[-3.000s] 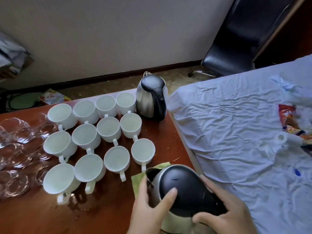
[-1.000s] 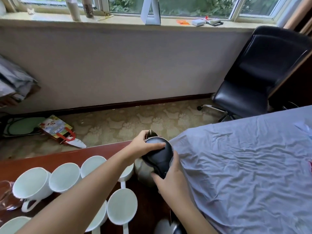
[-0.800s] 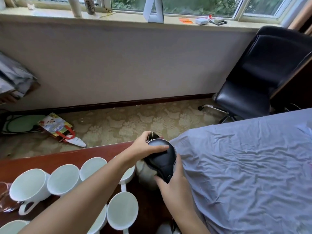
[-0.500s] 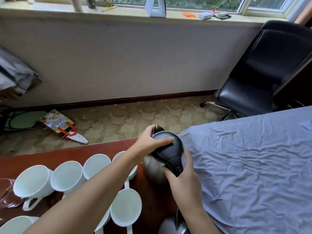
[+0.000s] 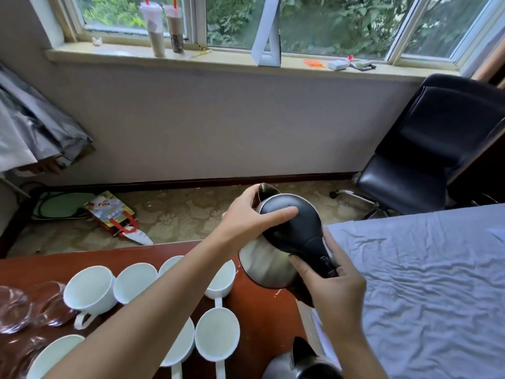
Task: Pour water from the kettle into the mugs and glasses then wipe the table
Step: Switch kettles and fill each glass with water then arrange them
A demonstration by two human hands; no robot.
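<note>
A steel kettle (image 5: 266,265) with a black lid and handle stands at the far right of the red-brown table (image 5: 259,310). My left hand (image 5: 247,217) reaches over the mugs and grips the lid, thumb across its top. My right hand (image 5: 332,285) holds the black handle from behind. Several white mugs (image 5: 90,289) stand in rows to the left, partly hidden by my left forearm. Clear glasses (image 5: 16,307) sit at the far left. A second kettle (image 5: 302,363) shows at the bottom edge.
A bed with a wrinkled grey-blue sheet (image 5: 426,283) adjoins the table on the right. A black office chair (image 5: 434,149) stands behind it. A colourful paper bag (image 5: 114,214) lies on the patterned floor beyond the table. Cups stand on the window sill (image 5: 161,31).
Three seconds ago both hands were on the near kettle. Since then they have moved to the far kettle and stayed on its lid and handle; the camera has tilted up a little.
</note>
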